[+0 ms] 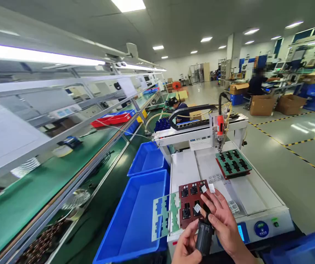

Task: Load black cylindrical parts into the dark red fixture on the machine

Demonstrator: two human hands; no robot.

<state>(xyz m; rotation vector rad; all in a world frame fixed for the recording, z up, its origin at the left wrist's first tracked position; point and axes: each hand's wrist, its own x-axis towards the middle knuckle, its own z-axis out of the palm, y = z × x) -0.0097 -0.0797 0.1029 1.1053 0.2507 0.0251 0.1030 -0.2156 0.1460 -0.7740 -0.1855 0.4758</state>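
Both my hands meet at the bottom centre around a small black cylindrical part. My left hand grips it from below, fingers curled. My right hand rests on its top, thumb and palm against it, with the fingertips stretched out and white tape on some of them. Just beyond the fingers lies a dark red fixture tray with black parts in its pockets. A green panel of circuit boards sits left of it. Both lie on the white machine bed.
A screw-driving machine with an orange driver head stands over a green fixture tray. Blue bins sit to the left, beside a green conveyor bench. A seated person works far right among cardboard boxes.
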